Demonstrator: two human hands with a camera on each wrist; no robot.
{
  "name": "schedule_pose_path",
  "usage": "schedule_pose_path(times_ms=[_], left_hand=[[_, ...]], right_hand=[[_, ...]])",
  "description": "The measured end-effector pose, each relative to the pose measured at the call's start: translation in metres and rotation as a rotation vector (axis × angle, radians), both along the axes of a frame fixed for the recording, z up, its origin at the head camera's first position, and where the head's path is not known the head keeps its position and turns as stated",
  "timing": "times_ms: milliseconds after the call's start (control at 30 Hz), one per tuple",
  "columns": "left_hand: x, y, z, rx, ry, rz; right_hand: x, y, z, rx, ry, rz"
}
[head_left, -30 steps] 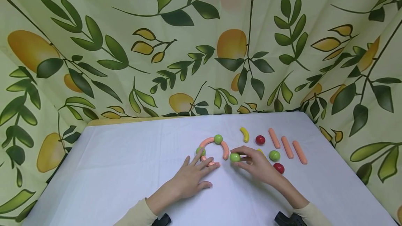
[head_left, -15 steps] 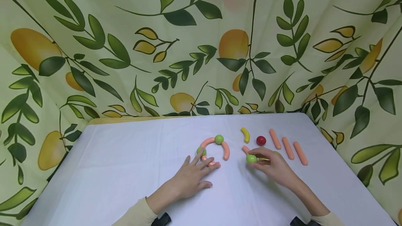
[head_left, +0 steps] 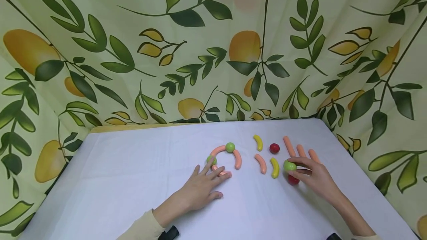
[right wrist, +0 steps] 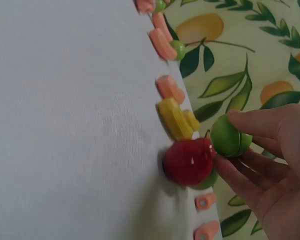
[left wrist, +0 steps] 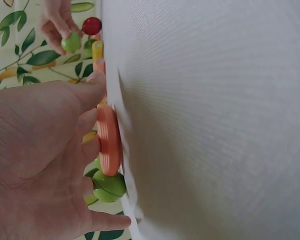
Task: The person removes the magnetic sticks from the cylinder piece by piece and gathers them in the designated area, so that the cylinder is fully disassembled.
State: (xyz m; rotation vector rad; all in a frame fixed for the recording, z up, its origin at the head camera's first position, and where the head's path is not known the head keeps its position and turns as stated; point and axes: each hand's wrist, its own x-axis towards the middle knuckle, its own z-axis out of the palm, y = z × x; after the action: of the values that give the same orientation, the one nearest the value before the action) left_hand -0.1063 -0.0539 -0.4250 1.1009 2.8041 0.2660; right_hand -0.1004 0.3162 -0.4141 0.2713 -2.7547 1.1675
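My left hand lies with fingers spread over the lower left of an unclosed ring, the fingertips at a curved pink toy sausage and a green ball-shaped toy fruit. The ring's other pieces are a second green fruit and two curved sausages, one on the upper left, one on the right. Thumb and fingers of my right hand pinch another green toy fruit, raised beside a red toy fruit. A further green fruit is partly hidden behind the red one.
Between ring and right hand lie a loose curved sausage and two yellow toy bananas, one near, one farther back. A second red fruit stands behind. Several straight sausages are partly covered by the right hand. A patterned curtain hangs behind the table.
My right hand has carried the green toy fruit rightward from beside the ring to above the near red fruit, uncovering the loose sausage and near banana. The left hand has stayed put.
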Motion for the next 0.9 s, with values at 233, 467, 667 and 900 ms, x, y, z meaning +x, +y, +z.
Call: schedule_pose_path(times_ms=[233, 467, 667, 900], left_hand=[[-0.002, 0.000, 0.001, 0.002, 0.002, 0.000], [-0.002, 0.000, 0.000, 0.001, -0.011, 0.007], [-0.001, -0.001, 0.002, 0.008, -0.006, 0.000], [0.000, -0.001, 0.001, 0.020, 0.000, -0.004]], right_hand=[[0.005, 0.021, -0.004, 0.056, -0.010, -0.072], [0.013, 0.037, -0.013, 0.098, -0.016, -0.110], [0.017, 0.042, -0.017, 0.139, -0.052, -0.111], [0.019, 0.042, -0.021, 0.154, -0.089, -0.123]])
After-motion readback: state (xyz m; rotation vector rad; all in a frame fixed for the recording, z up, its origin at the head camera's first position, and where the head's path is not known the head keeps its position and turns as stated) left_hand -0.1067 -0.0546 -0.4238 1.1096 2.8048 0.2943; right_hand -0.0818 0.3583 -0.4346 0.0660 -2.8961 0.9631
